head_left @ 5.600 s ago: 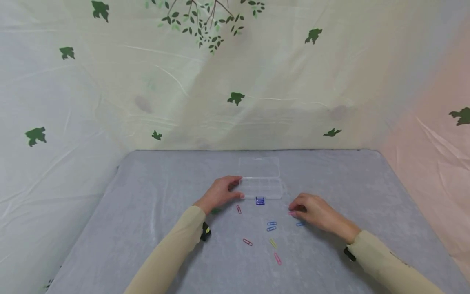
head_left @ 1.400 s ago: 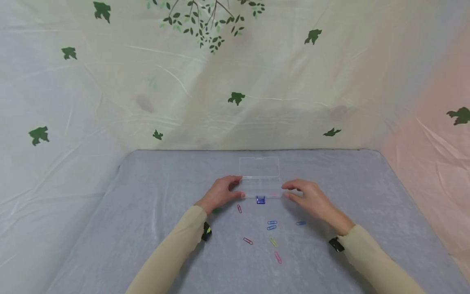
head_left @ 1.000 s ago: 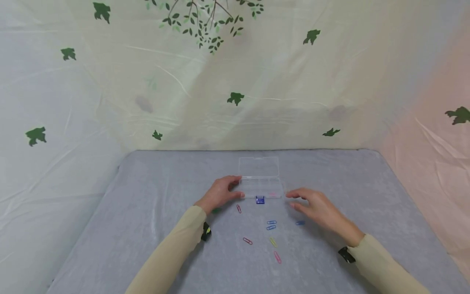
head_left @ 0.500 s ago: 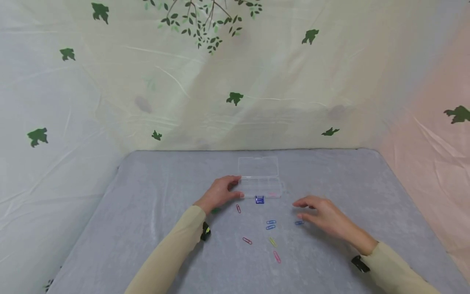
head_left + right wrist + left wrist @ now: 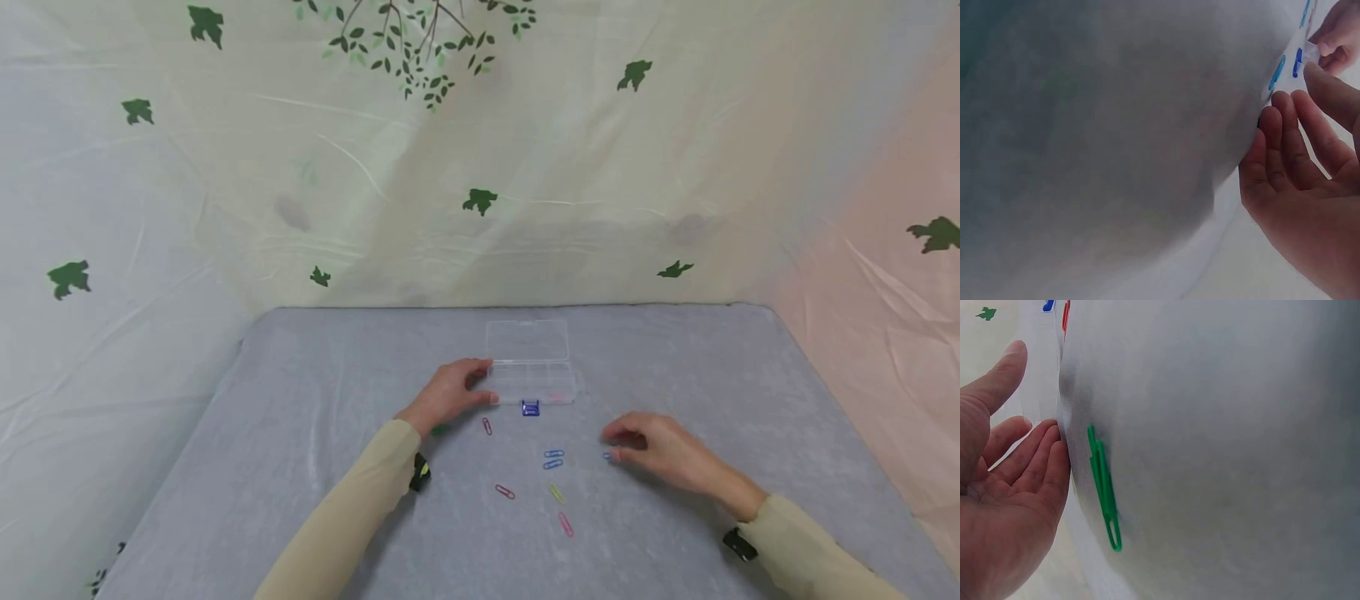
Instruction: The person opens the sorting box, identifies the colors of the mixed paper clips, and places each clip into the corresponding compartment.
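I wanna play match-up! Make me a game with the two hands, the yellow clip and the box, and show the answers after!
1. left hand
2. right hand
3. yellow clip
4. box

A. between two blue clips and a pink clip
B. has its lid open
C. at the box's left end
D. at a lone blue clip

Pairs: 1-C, 2-D, 3-A, 4-B

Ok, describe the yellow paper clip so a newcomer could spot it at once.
On the grey tabletop, find the open clear box, then look nearer the person, past the pair of blue clips. The yellow clip lies at a slant between that pair and a pink clip. Its colour sets it apart: it is the only yellow one in view.
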{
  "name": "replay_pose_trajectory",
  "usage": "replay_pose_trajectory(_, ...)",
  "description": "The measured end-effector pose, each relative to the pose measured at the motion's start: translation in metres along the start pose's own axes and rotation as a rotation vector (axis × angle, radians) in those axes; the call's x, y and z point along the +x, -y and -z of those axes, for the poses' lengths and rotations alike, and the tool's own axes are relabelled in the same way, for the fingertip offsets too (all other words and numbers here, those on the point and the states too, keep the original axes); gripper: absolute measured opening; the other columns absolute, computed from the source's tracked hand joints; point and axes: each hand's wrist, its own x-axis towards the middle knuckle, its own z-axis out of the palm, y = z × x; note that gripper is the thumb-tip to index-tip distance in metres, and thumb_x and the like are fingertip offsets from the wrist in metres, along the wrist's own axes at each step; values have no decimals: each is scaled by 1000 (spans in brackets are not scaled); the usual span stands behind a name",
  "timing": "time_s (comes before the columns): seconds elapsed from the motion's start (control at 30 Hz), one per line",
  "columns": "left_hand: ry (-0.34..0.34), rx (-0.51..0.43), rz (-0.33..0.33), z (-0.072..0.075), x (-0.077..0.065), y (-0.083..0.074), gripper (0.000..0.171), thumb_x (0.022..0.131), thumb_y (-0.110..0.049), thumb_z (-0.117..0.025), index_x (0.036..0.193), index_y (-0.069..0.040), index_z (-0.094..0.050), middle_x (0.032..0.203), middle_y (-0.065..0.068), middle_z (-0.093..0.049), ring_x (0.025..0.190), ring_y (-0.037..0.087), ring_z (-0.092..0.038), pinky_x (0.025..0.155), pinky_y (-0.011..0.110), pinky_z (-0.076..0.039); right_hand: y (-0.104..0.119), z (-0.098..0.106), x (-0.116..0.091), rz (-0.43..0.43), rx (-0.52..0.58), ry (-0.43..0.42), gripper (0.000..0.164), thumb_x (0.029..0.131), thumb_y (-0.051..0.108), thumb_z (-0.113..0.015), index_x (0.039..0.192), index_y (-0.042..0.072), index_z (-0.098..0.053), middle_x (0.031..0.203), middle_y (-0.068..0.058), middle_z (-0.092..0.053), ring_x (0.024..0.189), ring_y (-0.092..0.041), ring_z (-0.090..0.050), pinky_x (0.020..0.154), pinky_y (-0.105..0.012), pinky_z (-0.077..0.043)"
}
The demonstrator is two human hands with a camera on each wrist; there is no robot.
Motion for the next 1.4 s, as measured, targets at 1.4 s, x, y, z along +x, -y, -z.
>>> replay_pose_trajectory(1.4,1,-37,6,1,-3,-2,67,91,-24,-83,148,-4,-55,141,15,-62,127,32,-60,111,44,-46,-5,-5,5,54,-66,12,15,88,8,-82,90,20,-73,88,12,-62,79,1,-56,70,-24,-52)
